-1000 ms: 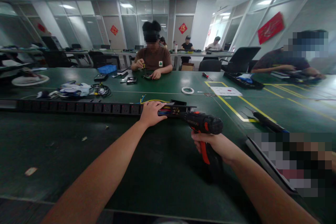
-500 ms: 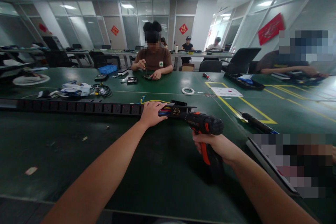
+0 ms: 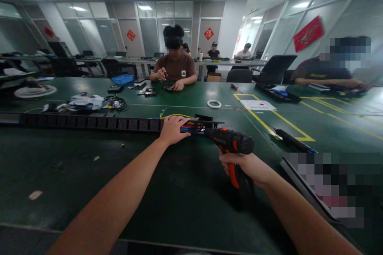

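Power strip (image 3: 89,122), end open, wires exposed: left hand (image 3: 173,129) rests unclenched on it, right hand (image 3: 248,165) grips electric screwdriver (image 3: 231,142) at the opening.

Red diamond sign (image 3: 208,32) with the character 福 on the far door (image 3: 205,48).

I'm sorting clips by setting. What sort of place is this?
Probably an electronics assembly workshop: long green worktables, a power strip opened at one end under the left hand, an electric screwdriver in the right hand, and other people seated at benches with parts.
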`<state>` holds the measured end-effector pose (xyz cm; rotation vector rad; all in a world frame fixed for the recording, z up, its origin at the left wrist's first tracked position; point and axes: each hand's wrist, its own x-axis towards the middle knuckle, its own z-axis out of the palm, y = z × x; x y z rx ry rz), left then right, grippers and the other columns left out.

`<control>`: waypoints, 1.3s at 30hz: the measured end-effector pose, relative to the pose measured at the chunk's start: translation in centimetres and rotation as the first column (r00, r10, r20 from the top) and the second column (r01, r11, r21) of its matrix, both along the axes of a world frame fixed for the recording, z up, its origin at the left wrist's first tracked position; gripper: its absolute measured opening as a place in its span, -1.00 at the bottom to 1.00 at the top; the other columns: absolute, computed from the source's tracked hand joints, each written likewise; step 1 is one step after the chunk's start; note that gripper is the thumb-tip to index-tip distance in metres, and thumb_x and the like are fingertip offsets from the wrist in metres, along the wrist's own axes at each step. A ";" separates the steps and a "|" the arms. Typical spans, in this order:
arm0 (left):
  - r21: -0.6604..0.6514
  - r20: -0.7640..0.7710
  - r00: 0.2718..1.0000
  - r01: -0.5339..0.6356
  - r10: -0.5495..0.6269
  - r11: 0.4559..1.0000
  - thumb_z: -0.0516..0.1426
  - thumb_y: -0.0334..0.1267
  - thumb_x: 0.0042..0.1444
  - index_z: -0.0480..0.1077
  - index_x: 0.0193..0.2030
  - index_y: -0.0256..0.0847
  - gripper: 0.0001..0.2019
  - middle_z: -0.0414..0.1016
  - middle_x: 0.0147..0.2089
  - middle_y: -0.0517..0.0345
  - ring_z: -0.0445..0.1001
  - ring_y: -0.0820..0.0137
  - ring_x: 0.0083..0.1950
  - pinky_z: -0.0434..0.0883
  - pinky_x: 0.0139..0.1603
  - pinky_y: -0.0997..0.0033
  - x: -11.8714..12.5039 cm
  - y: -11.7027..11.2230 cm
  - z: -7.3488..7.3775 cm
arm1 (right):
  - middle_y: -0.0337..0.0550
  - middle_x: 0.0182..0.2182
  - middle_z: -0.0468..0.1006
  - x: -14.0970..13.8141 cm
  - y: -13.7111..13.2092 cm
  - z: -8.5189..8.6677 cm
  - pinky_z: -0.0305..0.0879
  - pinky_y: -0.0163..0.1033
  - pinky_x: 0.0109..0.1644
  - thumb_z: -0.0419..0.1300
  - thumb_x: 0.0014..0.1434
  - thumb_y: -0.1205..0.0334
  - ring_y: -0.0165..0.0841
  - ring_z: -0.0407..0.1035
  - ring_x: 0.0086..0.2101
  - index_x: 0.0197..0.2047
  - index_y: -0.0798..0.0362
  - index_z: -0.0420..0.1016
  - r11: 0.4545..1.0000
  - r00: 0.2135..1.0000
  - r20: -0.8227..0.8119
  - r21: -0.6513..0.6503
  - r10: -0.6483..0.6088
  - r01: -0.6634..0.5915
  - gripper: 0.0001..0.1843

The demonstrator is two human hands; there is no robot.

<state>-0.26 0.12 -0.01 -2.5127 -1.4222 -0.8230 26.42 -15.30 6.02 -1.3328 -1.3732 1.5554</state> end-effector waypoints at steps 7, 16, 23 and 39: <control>-0.009 0.010 1.000 0.007 -0.007 1.000 0.31 0.13 0.07 0.38 0.29 0.06 -0.35 0.47 0.23 0.09 0.35 0.06 0.27 0.12 0.29 -0.04 0.1 0.0 0.0 | -0.26 -0.60 0.48 0.0 -0.1 0.0 0.29 -0.25 -0.41 0.35 -0.02 0.14 -0.34 0.37 -0.54 -0.39 0.05 0.47 1.000 1.000 -0.008 -0.002 0.001 -0.001 -0.80; -0.022 0.003 1.000 -0.002 0.003 1.000 0.30 0.14 0.07 0.37 0.30 0.06 -0.34 0.47 0.23 0.09 0.34 0.06 0.27 0.11 0.30 -0.03 0.0 0.0 0.0 | -0.27 -0.59 0.48 0.2 0.1 -0.2 0.29 -0.26 -0.40 0.35 0.00 0.16 -0.34 0.38 -0.53 -0.38 0.05 0.48 1.000 1.000 -0.012 0.006 0.020 -0.020 -0.82; -0.024 0.010 1.000 0.002 -0.002 1.000 0.30 0.14 0.08 0.37 0.30 0.07 -0.35 0.47 0.23 0.09 0.33 0.06 0.28 0.10 0.31 -0.04 0.1 0.0 0.0 | -0.27 -0.60 0.48 0.0 -0.1 0.2 0.30 -0.25 -0.40 0.36 -0.02 0.16 -0.34 0.37 -0.54 -0.40 0.04 0.47 1.000 1.000 -0.010 -0.001 0.000 0.000 -0.82; -0.002 0.000 1.000 -0.001 0.001 1.000 0.31 0.15 0.07 0.38 0.29 0.04 -0.34 0.48 0.22 0.10 0.35 0.08 0.26 0.12 0.29 -0.03 0.1 -0.1 0.0 | -0.27 -0.60 0.47 0.2 0.0 -0.1 0.29 -0.25 -0.39 0.35 0.00 0.16 -0.33 0.37 -0.53 -0.38 0.05 0.47 1.000 1.000 -0.009 0.007 0.018 -0.018 -0.82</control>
